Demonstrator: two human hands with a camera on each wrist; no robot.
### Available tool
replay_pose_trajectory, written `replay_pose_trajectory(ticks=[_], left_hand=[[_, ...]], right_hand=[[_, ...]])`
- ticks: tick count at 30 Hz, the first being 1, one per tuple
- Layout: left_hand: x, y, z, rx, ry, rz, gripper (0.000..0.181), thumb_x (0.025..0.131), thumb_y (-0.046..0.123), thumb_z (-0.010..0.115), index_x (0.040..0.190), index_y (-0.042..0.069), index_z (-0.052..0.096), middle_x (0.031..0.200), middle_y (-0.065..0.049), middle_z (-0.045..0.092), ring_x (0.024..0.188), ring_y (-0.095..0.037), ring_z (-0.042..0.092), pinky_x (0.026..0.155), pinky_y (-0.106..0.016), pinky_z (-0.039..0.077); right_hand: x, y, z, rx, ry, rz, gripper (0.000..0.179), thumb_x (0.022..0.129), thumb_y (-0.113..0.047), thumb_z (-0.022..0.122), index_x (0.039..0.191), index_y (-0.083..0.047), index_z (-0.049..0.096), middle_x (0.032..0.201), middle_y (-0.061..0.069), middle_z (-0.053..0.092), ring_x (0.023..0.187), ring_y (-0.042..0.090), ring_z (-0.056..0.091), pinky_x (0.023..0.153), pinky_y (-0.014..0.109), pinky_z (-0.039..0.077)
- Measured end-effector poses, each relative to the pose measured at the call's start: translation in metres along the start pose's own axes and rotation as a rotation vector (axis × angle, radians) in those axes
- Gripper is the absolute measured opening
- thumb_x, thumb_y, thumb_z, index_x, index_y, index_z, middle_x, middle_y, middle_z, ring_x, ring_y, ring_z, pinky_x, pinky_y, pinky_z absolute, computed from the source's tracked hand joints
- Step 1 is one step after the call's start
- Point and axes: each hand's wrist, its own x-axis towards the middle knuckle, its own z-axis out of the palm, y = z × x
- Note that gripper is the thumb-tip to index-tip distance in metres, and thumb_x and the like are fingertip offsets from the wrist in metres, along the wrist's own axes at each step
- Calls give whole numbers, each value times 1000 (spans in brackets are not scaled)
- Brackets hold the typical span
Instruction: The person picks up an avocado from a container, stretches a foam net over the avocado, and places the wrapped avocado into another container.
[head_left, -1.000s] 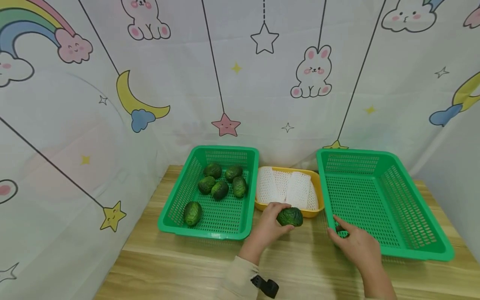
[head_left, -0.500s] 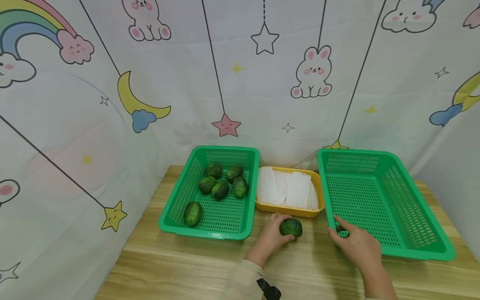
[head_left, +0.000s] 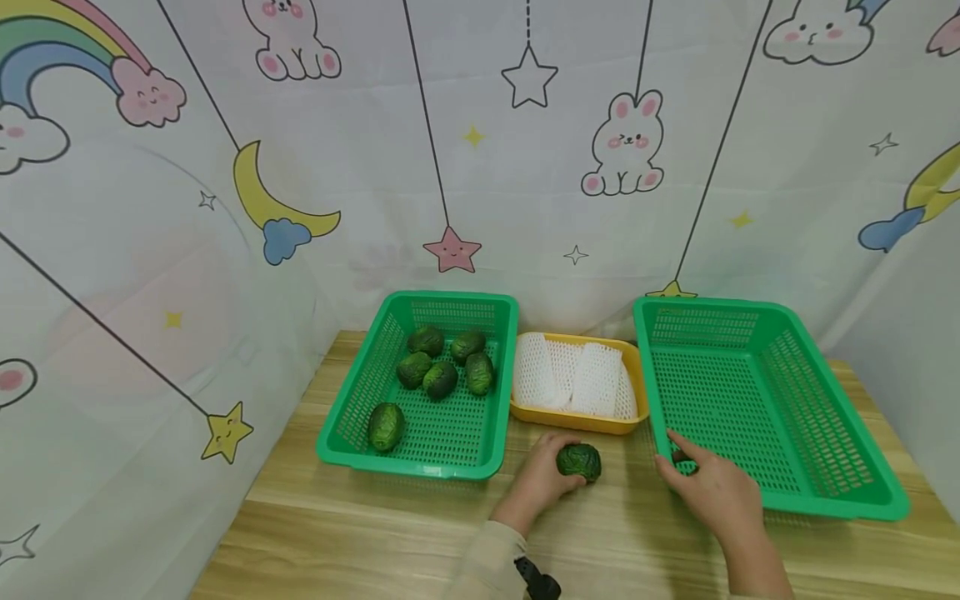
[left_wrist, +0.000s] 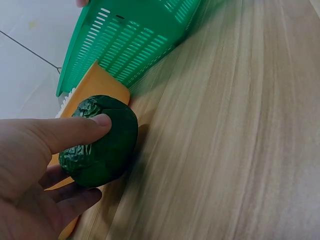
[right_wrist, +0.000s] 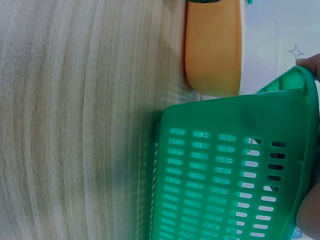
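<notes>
My left hand [head_left: 542, 477] pinches a dark green, wrinkled avocado [head_left: 579, 462] between thumb and fingers, low over the table in front of the yellow tray. In the left wrist view, the thumb lies across the top of the avocado [left_wrist: 107, 145] and the fingers are beneath it. My right hand [head_left: 716, 492] grips the near left corner of the right green basket [head_left: 825, 506] by its rim. In the right wrist view, fingertips and thumb show at the rim of that basket [right_wrist: 240, 112]. No fruit shows inside it.
Several more avocados [head_left: 440, 380] lie in the left green basket [head_left: 411, 467]. Between the baskets, the yellow tray [head_left: 577, 422] holds white foam net sleeves [head_left: 597, 379]. All stand on a wood-grain table [head_left: 360, 533], before a white cloth [head_left: 375, 167] printed with cartoons.
My left hand has brought the avocado down and toward me, away from the yellow tray, then slightly left. My right hand has stayed on the basket rim.
</notes>
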Motion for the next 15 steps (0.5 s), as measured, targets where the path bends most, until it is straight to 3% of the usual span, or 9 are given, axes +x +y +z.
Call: replay_pose_trajectory(ticks=[15], left_hand=[[1,4,-3,71,-49,16,55,71,8,80,122,12,58,119,-5,54,111,-26,50,91,-39,43]], right_hand=[[0,-1,-1,6,-3,2,69,86,-63,47,135,-14,50,109,4,66,58,8,50,42,30,33]])
